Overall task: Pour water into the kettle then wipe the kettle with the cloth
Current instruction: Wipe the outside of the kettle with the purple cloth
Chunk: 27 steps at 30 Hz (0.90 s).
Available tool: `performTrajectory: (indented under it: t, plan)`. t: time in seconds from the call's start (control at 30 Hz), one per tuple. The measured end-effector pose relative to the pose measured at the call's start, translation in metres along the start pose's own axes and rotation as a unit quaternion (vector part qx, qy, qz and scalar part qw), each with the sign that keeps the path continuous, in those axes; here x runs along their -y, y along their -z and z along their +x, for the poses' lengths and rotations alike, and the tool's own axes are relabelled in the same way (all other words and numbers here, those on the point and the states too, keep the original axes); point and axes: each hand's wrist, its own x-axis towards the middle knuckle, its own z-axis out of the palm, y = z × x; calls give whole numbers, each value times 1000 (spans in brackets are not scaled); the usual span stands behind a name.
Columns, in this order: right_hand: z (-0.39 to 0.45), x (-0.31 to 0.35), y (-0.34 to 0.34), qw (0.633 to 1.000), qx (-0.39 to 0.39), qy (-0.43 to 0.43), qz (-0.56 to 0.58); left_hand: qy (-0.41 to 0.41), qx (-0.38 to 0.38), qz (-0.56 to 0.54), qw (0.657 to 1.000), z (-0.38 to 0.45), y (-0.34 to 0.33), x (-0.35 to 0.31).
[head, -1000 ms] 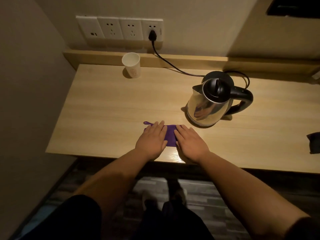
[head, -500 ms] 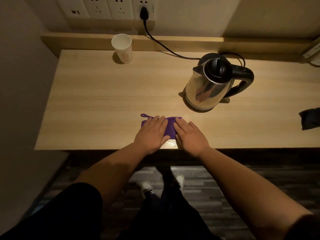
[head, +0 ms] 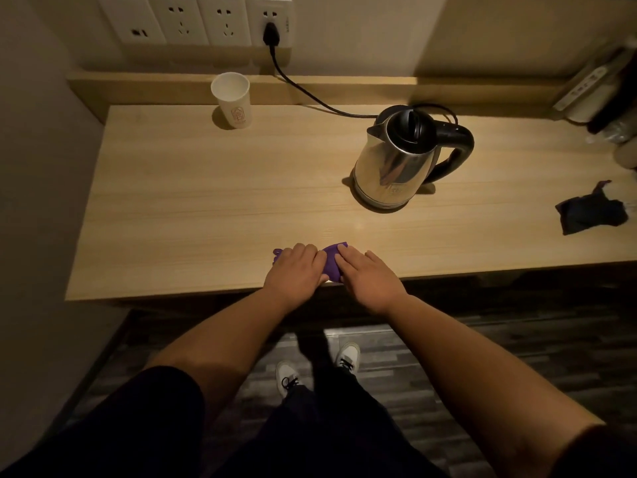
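Note:
A steel kettle [head: 393, 167] with a black lid and handle stands on its base at the right middle of the wooden table [head: 206, 201], lid closed. At the back left is a white paper cup [head: 232, 101], upright. A small purple cloth [head: 331, 262] lies bunched at the table's front edge. My left hand [head: 296, 270] covers its left part with curled fingers. My right hand [head: 367, 277] lies on its right part, and the cloth rises between the two hands. Most of the cloth is hidden under them.
A black cord [head: 303, 91] runs from the wall sockets [head: 193, 19] along the back ledge to the kettle. A dark crumpled cloth [head: 589, 213] lies at the right edge. A white power strip [head: 586, 86] leans in the back right corner. A wall bounds the left side.
The cloth, flat under both palms before, is now bunched between my hands and my left fingers have curled. The view has pulled back and tilted down, showing more floor.

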Motion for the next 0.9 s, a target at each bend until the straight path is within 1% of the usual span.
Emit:
performTrajectory:
  t: [0.13,0.23,0.3,0.37,0.47,0.63,0.73,0.8,0.9]
  plan:
    - [-6,5,10,1000,-3,-7,24,-8,14,-19,1000,-3,12,-1]
    - [-11,4,25,998,-18,-45,45,3,1,-50,999,-6,27,0]
    - [-12,2,38,994,-35,-79,62,28,-9,-83,996,-5,40,3]
    - [-12,-3,53,987,-63,-129,74,70,-24,-127,989,-2,56,6]
    - [-9,-11,76,963,-115,-219,103,132,-52,-206,968,5,76,14]
    - [-3,-33,115,902,-221,-310,202,200,-64,-271,940,20,99,24]
    - [4,-49,136,840,-277,-373,279,220,-70,-291,928,30,106,26]
    - [12,-63,148,800,-292,-418,316,229,-73,-299,924,38,110,26]
    - [28,-85,167,754,-284,-463,368,243,-82,-305,917,53,116,25]
